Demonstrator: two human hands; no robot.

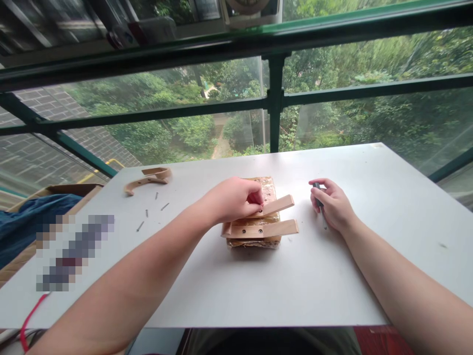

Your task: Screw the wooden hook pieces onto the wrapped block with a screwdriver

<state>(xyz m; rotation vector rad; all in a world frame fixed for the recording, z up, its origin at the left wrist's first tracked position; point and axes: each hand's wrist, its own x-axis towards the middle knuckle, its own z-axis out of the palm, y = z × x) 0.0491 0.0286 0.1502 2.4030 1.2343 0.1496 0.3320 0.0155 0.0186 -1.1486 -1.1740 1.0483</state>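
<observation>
On the white table stands a block wrapped in brown tape (269, 186), with two pale wooden hooks lying across it. The front wooden hook (279, 229) shows two dark screw holes or screw heads. Over the rear wooden hook (280, 203), my left hand (234, 197) has thumb and fingers pinched together right at a hole; whatever is between the fingertips is hidden. To the right of the block, my right hand (335, 204) is closed around a screwdriver (317, 190) with a dark handle, its metal shaft pointing down toward the table.
Another curved wooden hook or pair of pieces (148, 182) lies at the back left of the table (332, 291), near several loose screws (165, 206). A cardboard box (76, 190) with blue cloth (33, 217) stands left. Green railing (274, 106) and glass border the back.
</observation>
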